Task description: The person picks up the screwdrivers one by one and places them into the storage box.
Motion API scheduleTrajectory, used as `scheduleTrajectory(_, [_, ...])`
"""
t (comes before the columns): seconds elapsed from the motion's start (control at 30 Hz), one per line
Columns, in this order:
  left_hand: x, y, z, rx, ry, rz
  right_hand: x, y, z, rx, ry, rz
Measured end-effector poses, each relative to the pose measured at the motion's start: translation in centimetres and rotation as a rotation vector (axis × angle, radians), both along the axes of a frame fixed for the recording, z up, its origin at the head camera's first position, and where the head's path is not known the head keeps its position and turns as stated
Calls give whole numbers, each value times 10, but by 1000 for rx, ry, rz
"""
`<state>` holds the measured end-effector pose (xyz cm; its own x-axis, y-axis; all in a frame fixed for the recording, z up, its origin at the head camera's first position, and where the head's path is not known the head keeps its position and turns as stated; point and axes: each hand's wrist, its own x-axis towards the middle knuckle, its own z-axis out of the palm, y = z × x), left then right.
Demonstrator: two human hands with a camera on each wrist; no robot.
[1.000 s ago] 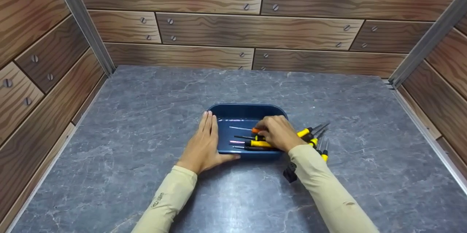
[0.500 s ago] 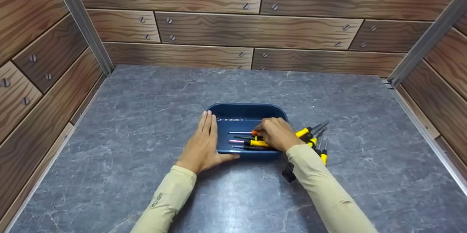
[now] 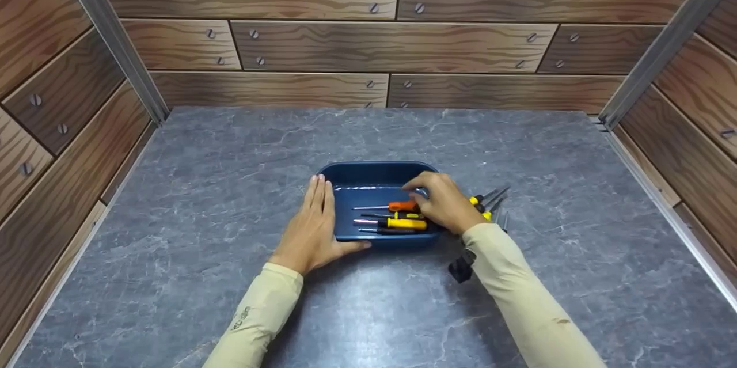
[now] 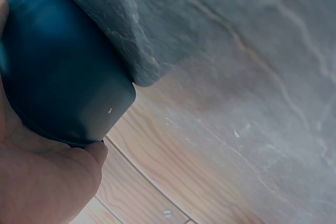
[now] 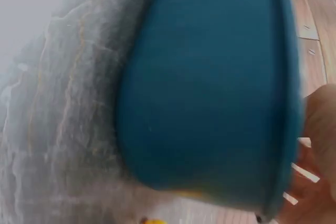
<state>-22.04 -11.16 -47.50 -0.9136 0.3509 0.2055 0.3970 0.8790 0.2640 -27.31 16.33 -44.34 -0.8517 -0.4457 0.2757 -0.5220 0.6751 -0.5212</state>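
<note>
In the head view, a deep blue plastic tray [image 3: 368, 178] stands on the table. Inside it lie an orange-handled screwdriver [image 3: 403, 206], a yellow-handled screwdriver [image 3: 407, 224] and darker ones beside them. My left hand [image 3: 308, 230] rests against the tray's left end, fingers straight along the wall and thumb along the front rim; the left wrist view shows the thumb [image 4: 94, 153] at the rim. My right hand [image 3: 449, 204] hovers over the tray's right end, thumb and index finger apart, nothing seen between them. In the right wrist view, its fingers [image 5: 304, 187] are partly behind the tray wall.
More yellow-and-black screwdrivers [image 3: 489, 201] lie on the table right of the tray, partly hidden by my right hand and sleeve. A black wrist device [image 3: 462, 267] hangs under my right forearm. Wood-patterned walls [image 3: 322, 45] enclose the grey marbled table [image 3: 247, 149].
My right hand has let go of the orange-handled screwdriver, which now lies in the tray, and has shifted right with its fingers spread. The left hand stays at the tray. The head view has shifted slightly.
</note>
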Motion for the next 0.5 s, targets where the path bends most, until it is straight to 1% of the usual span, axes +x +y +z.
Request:
scheduleTrajectory(0.07, [0,0,-1,10,5,-3,2,6,1,-60,36,-19])
scheduleTrajectory(0.13, [0,1,-1,11,-3,-2,5,15,3,-111,65,-57])
scheduleTrajectory(0.27, [0,1,-1,17,-15,-1,10,38,9,-150,118,-175])
scheduleTrajectory(0.4, [-1,1,0,11,-23,6,15,64,18,-145,129,-303])
scheduleTrajectory(0.5, [-1,1,0,-12,-42,14,22,83,21,-96,82,-394])
